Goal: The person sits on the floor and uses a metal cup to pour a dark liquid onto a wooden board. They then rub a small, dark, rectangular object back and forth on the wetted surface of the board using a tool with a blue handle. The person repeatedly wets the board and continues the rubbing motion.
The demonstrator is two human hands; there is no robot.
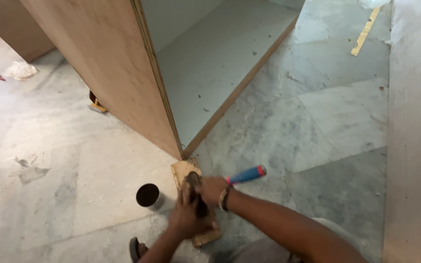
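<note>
My right hand (211,189) is shut on a tool with a blue handle (246,175) that ends in red and sticks out up and to the right. My left hand (185,217) presses down on a small plywood offcut (183,170) lying on the stone floor. A dark part of the tool lies between both hands on the offcut; motion blur hides its shape. The offcut's far end touches the front corner of a large plywood cabinet (98,63) with a pale grey inside.
A dark round cup (148,196) stands just left of the offcut. A sandalled foot (135,249) shows at the bottom edge. A yellow strip (365,31) lies far right, a crumpled white rag (19,70) far left. A pale wall (415,146) runs along the right.
</note>
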